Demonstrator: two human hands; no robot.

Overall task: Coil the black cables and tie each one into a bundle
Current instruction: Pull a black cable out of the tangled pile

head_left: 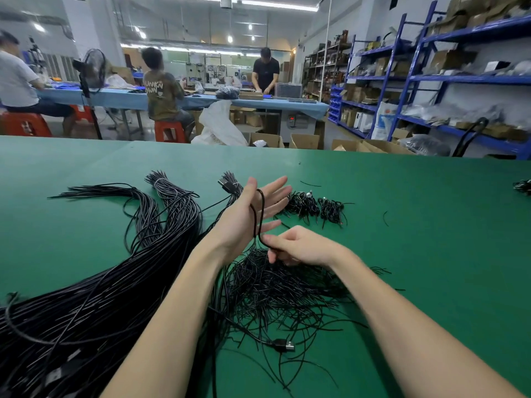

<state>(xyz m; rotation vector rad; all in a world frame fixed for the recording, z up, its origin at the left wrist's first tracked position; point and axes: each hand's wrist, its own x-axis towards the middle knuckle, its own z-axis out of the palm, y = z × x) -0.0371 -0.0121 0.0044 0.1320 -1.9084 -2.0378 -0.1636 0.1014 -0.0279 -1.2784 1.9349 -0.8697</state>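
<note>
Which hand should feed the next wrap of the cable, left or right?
Right, probably. The right hand already pinches the cable just below the left hand, which is held up open as the form, with the cable looped across its palm. The loose ties lie directly under the right hand.

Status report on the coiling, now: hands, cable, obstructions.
Left hand open, fingers straight, black cable looped over the palm. Right hand pinching that cable below. Loose tie pile beneath both hands, nothing blocking.
</note>
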